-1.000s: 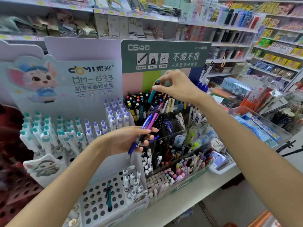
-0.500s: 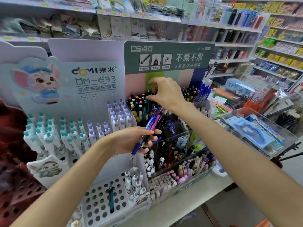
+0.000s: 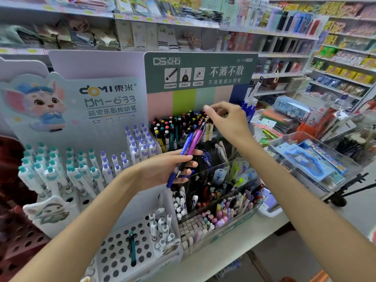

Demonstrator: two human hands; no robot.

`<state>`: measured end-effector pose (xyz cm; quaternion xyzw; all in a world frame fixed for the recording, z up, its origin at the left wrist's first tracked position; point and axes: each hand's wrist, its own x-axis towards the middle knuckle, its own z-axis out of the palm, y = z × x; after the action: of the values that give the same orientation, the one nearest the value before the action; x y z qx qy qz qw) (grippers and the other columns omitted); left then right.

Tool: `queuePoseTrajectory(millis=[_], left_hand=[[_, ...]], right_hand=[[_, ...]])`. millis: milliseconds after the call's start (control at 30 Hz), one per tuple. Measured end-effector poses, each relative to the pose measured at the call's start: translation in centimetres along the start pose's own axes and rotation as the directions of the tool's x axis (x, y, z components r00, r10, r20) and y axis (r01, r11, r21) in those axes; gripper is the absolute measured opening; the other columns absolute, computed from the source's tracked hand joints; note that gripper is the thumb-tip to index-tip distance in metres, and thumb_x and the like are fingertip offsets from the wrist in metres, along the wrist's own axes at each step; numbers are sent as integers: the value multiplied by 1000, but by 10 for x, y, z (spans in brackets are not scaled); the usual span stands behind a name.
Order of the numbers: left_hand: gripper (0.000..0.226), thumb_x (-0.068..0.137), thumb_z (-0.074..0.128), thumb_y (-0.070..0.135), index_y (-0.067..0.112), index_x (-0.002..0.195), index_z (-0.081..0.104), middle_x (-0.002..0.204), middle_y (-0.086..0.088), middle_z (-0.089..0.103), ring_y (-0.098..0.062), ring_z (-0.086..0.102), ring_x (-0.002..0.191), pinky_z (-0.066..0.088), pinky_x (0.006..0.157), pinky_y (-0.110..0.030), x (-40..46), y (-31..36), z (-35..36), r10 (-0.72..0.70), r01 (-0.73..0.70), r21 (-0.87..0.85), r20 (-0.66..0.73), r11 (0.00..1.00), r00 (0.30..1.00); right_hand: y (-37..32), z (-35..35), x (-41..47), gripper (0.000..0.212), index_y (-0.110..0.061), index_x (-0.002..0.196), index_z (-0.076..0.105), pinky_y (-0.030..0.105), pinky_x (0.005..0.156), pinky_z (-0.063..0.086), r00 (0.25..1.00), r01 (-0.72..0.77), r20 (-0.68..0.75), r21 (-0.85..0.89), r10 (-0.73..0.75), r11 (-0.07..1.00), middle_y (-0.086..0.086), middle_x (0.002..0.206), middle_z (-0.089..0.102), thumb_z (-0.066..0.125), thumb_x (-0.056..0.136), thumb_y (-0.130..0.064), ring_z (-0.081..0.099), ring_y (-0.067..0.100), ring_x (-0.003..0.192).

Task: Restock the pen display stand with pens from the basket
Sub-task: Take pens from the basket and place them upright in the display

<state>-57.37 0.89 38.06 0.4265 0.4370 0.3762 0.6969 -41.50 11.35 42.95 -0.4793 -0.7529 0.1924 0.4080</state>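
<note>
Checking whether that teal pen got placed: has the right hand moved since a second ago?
Yes. The right hand went from holding a teal pen in front of the striped backboard down to the black pens' caps, now pinching nothing visible.

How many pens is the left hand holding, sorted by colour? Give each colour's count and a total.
Blue pens: 1
Purple pens: 1
Total in the left hand: 2

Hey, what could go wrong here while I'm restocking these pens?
1. The left hand holds the blue pen and purple pen loosely near their lower ends; one might slip out.
2. The right hand hovers over tightly packed black pens; it may knock some askew.
</note>
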Motion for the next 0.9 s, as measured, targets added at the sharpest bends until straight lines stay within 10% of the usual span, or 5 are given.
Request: queuePoseTrajectory(millis=[167,433,633,900], left_hand=[[23,102,41,20,16,119,57,61,8,48,-3,37,46,24,38,-14,39,2,33,9,-3,52,-118,999,993],[28,103,37,34,19,100,61,63,8,58,0,48,42,20,32,-13,60,0,51,-37,50,46,-245,998,969],[28,102,38,35,18,110,59,54,10,47,-2,33,41,17,34,-14,59,2,46,-33,52,74,-244,996,969],[28,102,37,35,19,104,60,53,10,46,-1,32,38,15,33,-14,71,11,48,-21,37,62,-243,997,970]], right_hand=[[26,-14,-30,26,-11,95,69,16,48,36,881,-432,348,320,319,843,-3,68,51,61,92,-36,44,6,53],[62,-53,-27,18,-6,88,58,20,68,56,882,-349,-8,662,472,663,7,83,64,45,100,-11,63,12,71],[72,-55,5,18,-3,111,49,26,68,54,899,-116,-391,219,196,969,-8,85,55,43,101,-17,63,10,72],[73,-45,41,21,-3,114,57,47,84,53,983,157,-88,-76,-163,985,14,101,68,52,97,-15,66,27,89]])
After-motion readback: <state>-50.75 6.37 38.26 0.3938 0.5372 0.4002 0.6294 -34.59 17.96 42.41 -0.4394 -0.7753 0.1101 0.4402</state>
